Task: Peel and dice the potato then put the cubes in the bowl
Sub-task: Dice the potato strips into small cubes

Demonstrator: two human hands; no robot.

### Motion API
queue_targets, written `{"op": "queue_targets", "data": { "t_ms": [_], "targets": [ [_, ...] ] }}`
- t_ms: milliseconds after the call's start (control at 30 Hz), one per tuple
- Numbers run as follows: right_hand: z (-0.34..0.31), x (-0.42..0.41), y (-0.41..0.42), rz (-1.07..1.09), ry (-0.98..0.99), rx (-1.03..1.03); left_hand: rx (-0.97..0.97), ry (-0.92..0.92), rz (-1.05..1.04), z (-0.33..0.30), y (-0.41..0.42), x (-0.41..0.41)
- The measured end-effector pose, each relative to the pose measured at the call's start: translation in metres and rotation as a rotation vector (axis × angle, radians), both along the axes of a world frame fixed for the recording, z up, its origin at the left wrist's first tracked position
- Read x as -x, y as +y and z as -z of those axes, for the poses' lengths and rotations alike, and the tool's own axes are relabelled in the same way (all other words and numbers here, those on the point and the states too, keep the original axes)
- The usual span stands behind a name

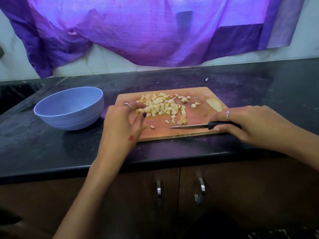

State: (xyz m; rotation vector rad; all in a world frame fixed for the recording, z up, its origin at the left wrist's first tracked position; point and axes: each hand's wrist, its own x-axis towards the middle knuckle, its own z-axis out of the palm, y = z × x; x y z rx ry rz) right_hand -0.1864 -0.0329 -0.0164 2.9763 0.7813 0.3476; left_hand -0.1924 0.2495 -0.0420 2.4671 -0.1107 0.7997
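A pile of pale diced potato cubes (162, 105) lies on the wooden cutting board (195, 116), with a few loose cubes toward the near edge. A flat potato slice (214, 104) rests at the board's right end. My left hand (120, 123) hovers at the board's left end, fingers apart and reaching into the cubes, holding nothing. My right hand (248, 120) grips the black handle of a knife (191, 126), whose blade lies flat on the board and points left. An empty blue bowl (69, 109) stands left of the board.
The board and bowl sit on a dark stone counter (51, 152) with its front edge close to me. A purple cloth (138, 31) hangs on the wall behind. Brown cabinet doors with metal handles (201, 190) are below the counter.
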Motion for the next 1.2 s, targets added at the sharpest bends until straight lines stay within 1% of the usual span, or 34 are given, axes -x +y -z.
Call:
{"op": "queue_targets", "data": {
  "t_ms": [67, 133, 167, 233, 300, 367, 467, 533, 700, 800, 900, 1033, 1200],
  "targets": [
    [0.005, -0.009, 0.011, -0.038, -0.013, 0.024, 0.015, 0.050, 0.048, 0.000, 0.004, -0.008],
    [0.009, -0.025, 0.023, -0.041, -0.064, -0.015, 0.041, 0.062, 0.049, -0.003, 0.006, -0.018],
    [0.011, -0.032, 0.027, -0.025, -0.095, -0.028, 0.055, 0.035, 0.031, -0.006, 0.008, -0.022],
    [0.010, -0.037, 0.033, -0.001, -0.153, -0.030, 0.082, -0.079, 0.003, -0.016, 0.013, -0.023],
    [0.008, -0.029, 0.036, -0.031, -0.167, -0.114, 0.136, -0.161, 0.016, -0.026, 0.022, -0.017],
    [0.007, -0.012, 0.045, -0.124, -0.170, -0.184, 0.192, -0.138, 0.044, -0.030, 0.028, -0.011],
    [0.008, 0.002, 0.074, -0.193, -0.171, -0.076, 0.234, -0.073, 0.061, -0.024, 0.031, -0.010],
    [0.014, -0.002, 0.091, -0.177, -0.151, -0.033, 0.266, -0.058, 0.058, -0.017, 0.031, -0.008],
    [0.012, -0.028, 0.085, 0.057, -0.158, -0.055, 0.362, -0.032, 0.086, -0.009, 0.045, 0.006],
    [0.018, -0.017, 0.074, 0.013, -0.165, -0.163, 0.389, -0.018, 0.107, -0.004, 0.056, 0.009],
    [0.025, -0.005, 0.072, -0.037, -0.198, -0.092, 0.421, 0.000, 0.145, 0.002, 0.052, 0.011],
    [0.014, -0.028, 0.077, 0.010, -0.225, -0.018, 0.355, 0.011, 0.174, 0.012, 0.049, 0.009],
    [0.007, -0.075, 0.078, 0.034, -0.236, -0.034, 0.242, -0.025, 0.152, 0.015, 0.045, 0.012]
  ]
}}
